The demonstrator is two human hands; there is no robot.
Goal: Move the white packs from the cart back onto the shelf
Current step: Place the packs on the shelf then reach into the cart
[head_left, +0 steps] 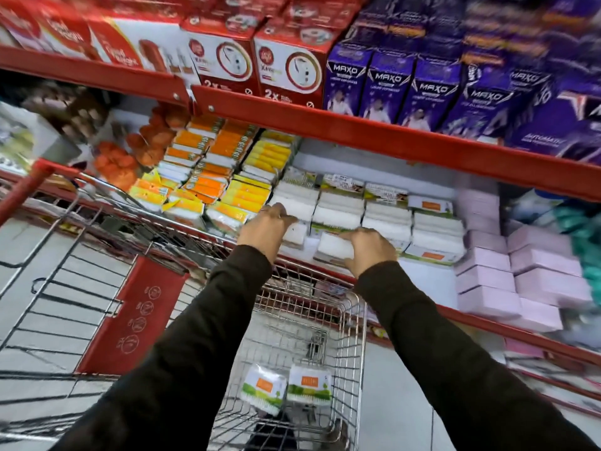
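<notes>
Both my hands reach into the middle shelf (pixel 422 281). My left hand (pixel 265 227) grips a white pack (pixel 294 234) at the front left of the white stack. My right hand (pixel 369 250) is closed over another white pack (pixel 333 249) at the shelf's front edge. Rows of stacked white packs (pixel 387 219) fill the shelf behind them. Two white packs with green and orange labels (pixel 286 385) lie on the bottom of the wire cart (pixel 351 353) below my arms.
Orange and yellow packs (pixel 211 177) fill the shelf to the left, pink boxes (pixel 527 275) to the right. The red shelf beam (pixel 390 141) above carries red and purple boxes. The cart's red child-seat flap (pixel 133 317) stands at the left.
</notes>
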